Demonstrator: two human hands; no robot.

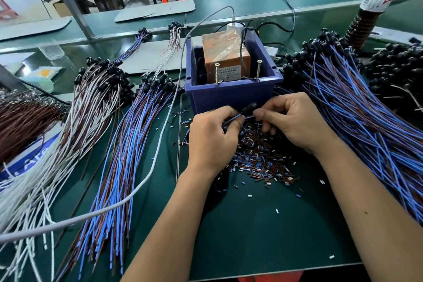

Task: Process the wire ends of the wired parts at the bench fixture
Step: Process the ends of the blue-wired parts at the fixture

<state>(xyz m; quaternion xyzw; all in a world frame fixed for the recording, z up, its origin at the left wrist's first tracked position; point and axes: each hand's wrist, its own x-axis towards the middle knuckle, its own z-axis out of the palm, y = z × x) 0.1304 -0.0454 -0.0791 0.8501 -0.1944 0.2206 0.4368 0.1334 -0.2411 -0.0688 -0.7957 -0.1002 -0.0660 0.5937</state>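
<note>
Green matting covers the workbench (263, 236), and its near edge runs across the bottom right of the view, just under the person's forearms. Open mat lies between and under the forearms, dotted with loose bits of cut insulation; the main pile of insulation offcuts (258, 155) sits just beneath the hands. Room to either side is tight: a fan of blue-and-brown wired parts (119, 162) spreads on the left, with a white-and-brown bundle (75, 121) beyond it, and a thick heap of blue-and-brown wired parts (366, 121) crowds the right, its black ends pointing away. A grey cable (146, 181) curves across the left side of the mat.

Straight ahead stands the blue plastic bin (231, 96), holding an orange box (225, 57) with two upright screws at its front. The hands work right against the bin's near wall.

One wired part (246, 109) is held between the hands. Its long axis runs from lower left to upper right, black head uppermost and angled towards the bin, blue and brown leads trailing down to the left.

The left hand (210, 142) is knuckles-up, fingers curled, pinching the leads. The right hand (295, 119) mirrors it, fingers curled inward, thumb and fingertips closing on the part near its head. Both wrists are slightly raised, forearms converging from the bench edge.
</note>
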